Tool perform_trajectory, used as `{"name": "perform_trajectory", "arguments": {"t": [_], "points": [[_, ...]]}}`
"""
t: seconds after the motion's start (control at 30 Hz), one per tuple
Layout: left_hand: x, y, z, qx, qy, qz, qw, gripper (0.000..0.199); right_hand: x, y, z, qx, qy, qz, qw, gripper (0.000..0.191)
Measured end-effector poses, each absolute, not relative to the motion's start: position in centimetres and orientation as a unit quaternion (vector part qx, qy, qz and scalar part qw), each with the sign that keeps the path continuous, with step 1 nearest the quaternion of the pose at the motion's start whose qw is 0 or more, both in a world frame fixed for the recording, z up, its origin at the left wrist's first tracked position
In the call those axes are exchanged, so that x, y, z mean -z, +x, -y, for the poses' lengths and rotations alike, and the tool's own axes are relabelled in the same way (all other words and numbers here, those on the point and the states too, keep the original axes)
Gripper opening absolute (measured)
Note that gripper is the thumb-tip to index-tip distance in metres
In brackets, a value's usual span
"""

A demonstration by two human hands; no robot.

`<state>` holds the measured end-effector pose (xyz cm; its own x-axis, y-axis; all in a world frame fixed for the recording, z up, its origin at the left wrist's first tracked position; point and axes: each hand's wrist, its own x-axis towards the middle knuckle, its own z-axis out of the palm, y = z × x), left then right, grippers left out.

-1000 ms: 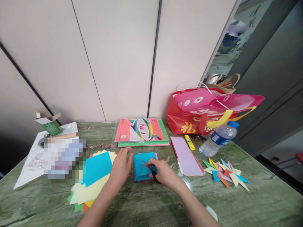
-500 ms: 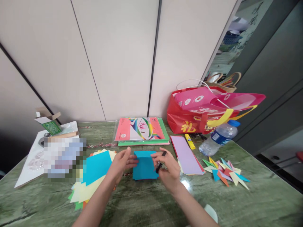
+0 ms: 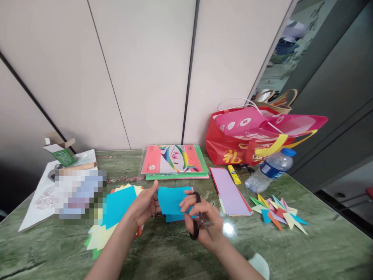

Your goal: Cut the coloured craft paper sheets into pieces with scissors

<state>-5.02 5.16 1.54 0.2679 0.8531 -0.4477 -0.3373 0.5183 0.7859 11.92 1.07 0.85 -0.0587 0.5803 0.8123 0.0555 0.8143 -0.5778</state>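
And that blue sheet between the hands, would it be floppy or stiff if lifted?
Probably light: the blue sheet looks paper-thin. Likely flexible too, since its top edge bows slightly. It might nick easily, with scissors so close in the right hand.

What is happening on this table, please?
A person's right hand touches a blue sheet raised above other blue paper, and also holds scissors, their blades turned away from the sheet. The left hand is at the sheet's left edge. Folded paper pieces lie to the right.
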Motion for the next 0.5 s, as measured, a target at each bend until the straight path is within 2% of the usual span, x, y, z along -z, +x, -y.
{"name": "perform_trajectory", "arguments": {"t": [0.13,0.23,0.37,0.5], "points": [[-1.9,-5.2,-5.1,-0.427,0.295,-0.445,0.730,0.034,-0.7,11.7,-1.1,-0.176,-0.226,0.725,0.626,0.028],[-2.2,-5.4,-5.1,-0.491,0.306,-0.455,0.677,0.031,0.5,11.9,-1.7,-0.176,-0.306,0.674,0.649,0.027],[-2.3,-5.2,-5.0,-0.555,0.317,-0.452,0.622,0.038,2.0,12.4,-3.3,-0.325,-0.424,0.495,0.686,0.029],[-2.2,-4.1,-4.4,-0.603,0.322,-0.454,0.571,0.060,2.2,12.2,-3.8,-0.529,-0.384,0.365,0.663,0.033]]}}
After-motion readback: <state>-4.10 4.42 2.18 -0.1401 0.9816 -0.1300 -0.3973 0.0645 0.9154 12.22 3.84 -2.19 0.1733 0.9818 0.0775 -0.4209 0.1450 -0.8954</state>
